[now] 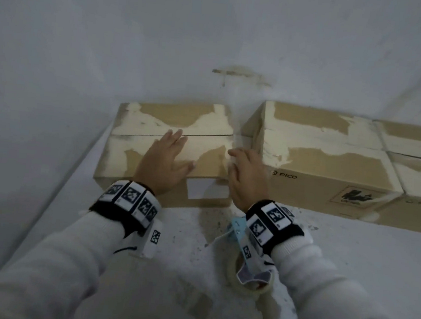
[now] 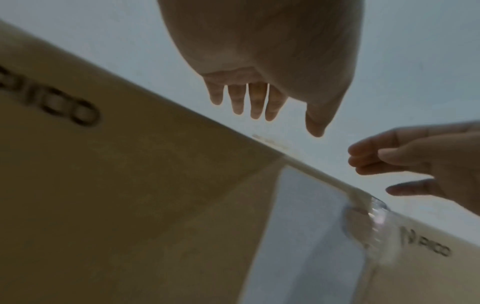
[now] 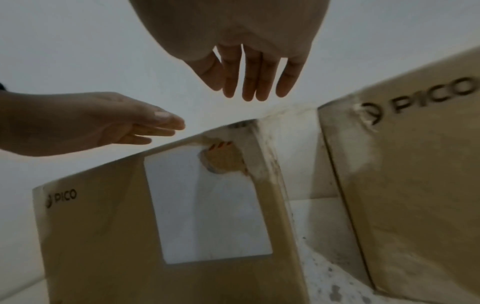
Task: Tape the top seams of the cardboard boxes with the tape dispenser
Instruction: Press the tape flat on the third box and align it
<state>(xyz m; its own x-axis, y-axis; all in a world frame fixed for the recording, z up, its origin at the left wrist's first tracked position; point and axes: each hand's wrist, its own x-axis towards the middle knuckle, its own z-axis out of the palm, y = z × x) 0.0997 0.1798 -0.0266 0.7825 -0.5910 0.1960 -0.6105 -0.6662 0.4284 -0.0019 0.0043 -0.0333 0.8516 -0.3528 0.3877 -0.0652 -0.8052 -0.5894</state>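
The left hand is hovering palm down over the near half of the left cardboard box, fingers straight and slightly spread, fingertips reaching toward the top seam that runs left to right across the lid. From the left wrist view the fingers are hanging clear of the box edge, gripping nothing; whether the palm is actually touching the lid is hard to judge from the head view.

The right hand is reaching over the near right corner of the same box, in the gap between it and the middle box on the right. Its fingers are loosely extended and apart, empty.

The tape dispenser is lying on the white speckled floor, near to the person and well behind both hands, directly beneath the right wrist and partly hidden by the wrist band. Its light blue frame is pointing toward the boxes and the clear roll is sitting at the near end. Neither hand is touching it.

A white label is showing on the left box's near face, with crinkled clear tape at that box's upper right corner. A third box is sitting at the far right, pressed against the middle one.
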